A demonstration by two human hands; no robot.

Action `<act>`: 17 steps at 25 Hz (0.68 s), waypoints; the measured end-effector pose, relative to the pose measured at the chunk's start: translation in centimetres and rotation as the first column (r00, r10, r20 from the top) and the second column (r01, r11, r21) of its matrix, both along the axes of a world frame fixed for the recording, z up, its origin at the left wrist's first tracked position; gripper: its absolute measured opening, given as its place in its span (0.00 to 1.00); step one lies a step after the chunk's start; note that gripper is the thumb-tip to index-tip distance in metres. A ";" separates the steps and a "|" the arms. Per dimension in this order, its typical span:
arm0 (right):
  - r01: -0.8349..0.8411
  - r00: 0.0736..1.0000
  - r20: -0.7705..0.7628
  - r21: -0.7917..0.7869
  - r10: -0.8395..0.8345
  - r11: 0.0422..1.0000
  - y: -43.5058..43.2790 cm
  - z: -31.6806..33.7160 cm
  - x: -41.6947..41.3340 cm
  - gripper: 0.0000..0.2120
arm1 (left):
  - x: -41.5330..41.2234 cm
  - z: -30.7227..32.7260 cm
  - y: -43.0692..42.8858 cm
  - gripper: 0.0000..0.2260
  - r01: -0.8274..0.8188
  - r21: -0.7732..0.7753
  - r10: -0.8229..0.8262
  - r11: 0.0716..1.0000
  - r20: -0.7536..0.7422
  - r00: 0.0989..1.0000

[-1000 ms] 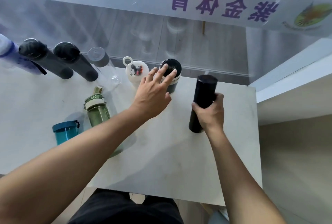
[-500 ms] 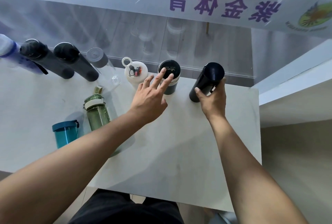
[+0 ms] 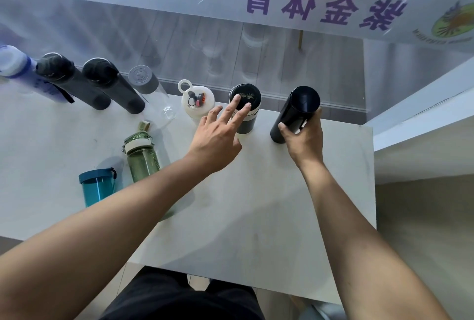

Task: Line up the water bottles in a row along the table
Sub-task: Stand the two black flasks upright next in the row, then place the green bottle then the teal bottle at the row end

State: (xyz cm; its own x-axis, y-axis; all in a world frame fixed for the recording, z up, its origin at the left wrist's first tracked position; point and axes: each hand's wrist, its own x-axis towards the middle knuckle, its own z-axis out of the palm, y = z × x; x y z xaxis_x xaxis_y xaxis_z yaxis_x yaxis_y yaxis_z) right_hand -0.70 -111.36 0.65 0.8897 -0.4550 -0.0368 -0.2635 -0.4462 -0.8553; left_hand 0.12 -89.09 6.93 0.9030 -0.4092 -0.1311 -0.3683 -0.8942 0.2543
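Bottle row, far edge of pale stone-look bench (image 3: 256,217); two strays nearer.

Right hand (image 3: 304,137) fingers clasped round tall glossy black cylindrical flask (image 3: 295,114), row's right end. Left hand (image 3: 218,135) splayed, fingertips resting on black-lidded dark tumbler (image 3: 245,107). Risk: flask toppling if released tilted.

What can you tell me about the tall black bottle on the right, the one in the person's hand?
The tall black bottle is a slim, glossy cylinder with a flat round top, no handle or label showing. It stands upright on the white table at the right end of the back row, beside the black-lidded tumbler but apart from it. The right hand wraps around its lower part.
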 end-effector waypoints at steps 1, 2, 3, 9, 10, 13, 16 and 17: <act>0.000 1.000 -0.006 0.000 0.000 1.000 0.0 0.0 0.0 0.28 | 0.0 0.0 0.0 0.37 0.002 0.004 -0.002 1.000 0.002 1.000; 0.003 1.000 -0.015 -0.002 -0.003 1.000 0.0 0.2 0.0 0.29 | 0.1 0.0 0.1 0.37 0.005 0.005 -0.005 1.000 -0.002 1.000; 0.008 1.000 -0.026 -0.009 -0.008 1.000 0.0 0.3 0.0 0.29 | 0.0 0.1 0.1 0.37 0.008 0.000 -0.008 1.000 -0.011 1.000; 0.151 0.963 -0.224 -0.021 -0.152 0.988 1.1 -0.4 -3.1 0.33 | -1.5 1.0 2.3 0.35 0.001 -0.088 0.000 0.996 0.002 1.000; 0.158 0.954 -0.254 -0.029 -0.160 0.987 2.1 -0.7 -4.1 0.30 | -2.1 0.9 3.3 0.34 -0.021 -0.093 0.021 0.995 0.004 1.000; 0.068 0.943 -0.327 0.025 -0.056 0.997 7.7 -1.5 -6.9 0.22 | -4.5 0.1 8.1 0.30 -0.104 -0.076 0.102 0.992 -0.022 0.995; -0.106 0.908 -0.397 0.084 0.131 0.991 14.3 -1.8 -8.1 0.18 | -7.1 -1.5 13.8 0.27 -0.235 -0.042 0.232 0.971 -0.077 0.970; -0.163 0.893 -0.410 0.095 0.188 0.982 16.5 -1.8 -8.1 0.18 | -7.9 -2.0 15.6 0.27 -0.282 -0.024 0.278 0.959 -0.104 0.955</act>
